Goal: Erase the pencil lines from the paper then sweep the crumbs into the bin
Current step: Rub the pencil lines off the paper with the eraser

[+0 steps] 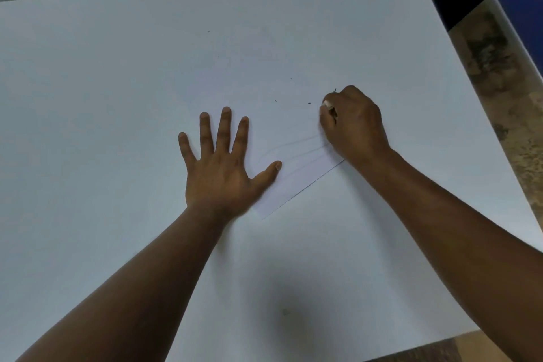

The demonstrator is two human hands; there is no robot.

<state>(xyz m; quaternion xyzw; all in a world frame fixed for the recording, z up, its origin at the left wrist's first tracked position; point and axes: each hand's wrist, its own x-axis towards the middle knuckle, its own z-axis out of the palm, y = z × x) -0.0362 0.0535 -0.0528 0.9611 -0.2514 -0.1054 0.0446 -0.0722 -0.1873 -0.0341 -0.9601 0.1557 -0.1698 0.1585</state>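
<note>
Head view: white bench point(117, 97) carrying a paper point(296, 182) at frame centre, faint pencil lines point(293, 153) and dark crumbs point(309, 103) on it. Left hand point(219, 167) presses flat, fingers spread. Right hand point(352, 123), fingers curled, pinches a small white eraser point(326, 103) against the sheet.

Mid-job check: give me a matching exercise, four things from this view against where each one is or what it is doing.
Things:
1. left hand
2. right hand
3. pencil lines
4. eraser crumbs

States:
a. curved strokes on the paper between the two hands
b. fingers curled round a small white eraser
c. dark specks scattered beyond the hands
d. fingers spread flat, pressing the sheet down

Pairs: 1-d, 2-b, 3-a, 4-c
</note>
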